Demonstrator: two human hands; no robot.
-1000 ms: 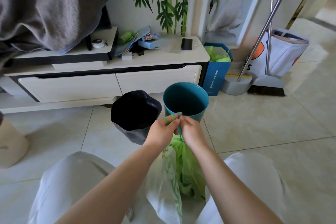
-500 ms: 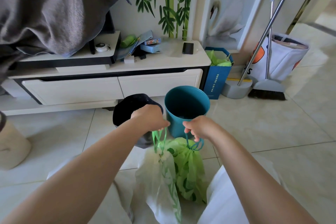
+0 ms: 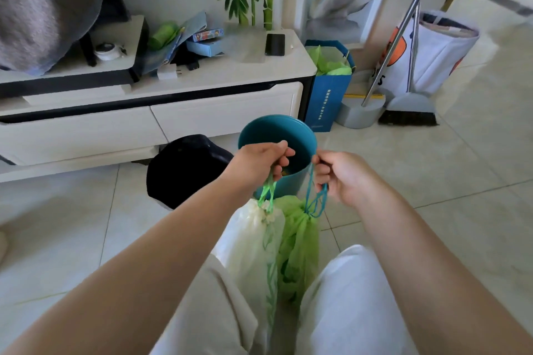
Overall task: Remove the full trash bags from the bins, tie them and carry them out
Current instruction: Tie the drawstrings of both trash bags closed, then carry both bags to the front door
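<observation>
Between the person's knees, low over a pale tiled floor [image 3: 432, 170], two gathered trash bags hang side by side, touching. Their left hand [image 3: 259, 161] is curled closed, pinching the green drawstring loops of the white bag [image 3: 248, 242]. Their right hand [image 3: 343, 176] has its fingers hooked and pressed together around the thin teal drawstring of the green bag [image 3: 300, 242]. Both bags are cinched at the neck. Whether the strings are actually knotted is too small to tell.

Just beyond the hands stands a round teal bin [image 3: 300, 135] with no liner, a few small scraps at its bottom. Beside it, to the left, sits a dark bin [image 3: 184, 170] with what looks like a black liner; its contents cannot be seen. Behind both runs a low white TV cabinet [image 3: 225, 112]. Its top surface carries a dark phone [image 3: 275, 44] and small boxes. Further right, a blue paper bag [image 3: 326, 98] holding green plastic stands near a broom [image 3: 409, 112] and dustpan.

Likely risks from here: the thin strings carry all the weight, so one could slip through the fingers or cut into them. If the necks are only pulled tight and not knotted, a bag could loosen and spill while being carried. Swinging bags might also knock over the teal bin, which stands close to them.
</observation>
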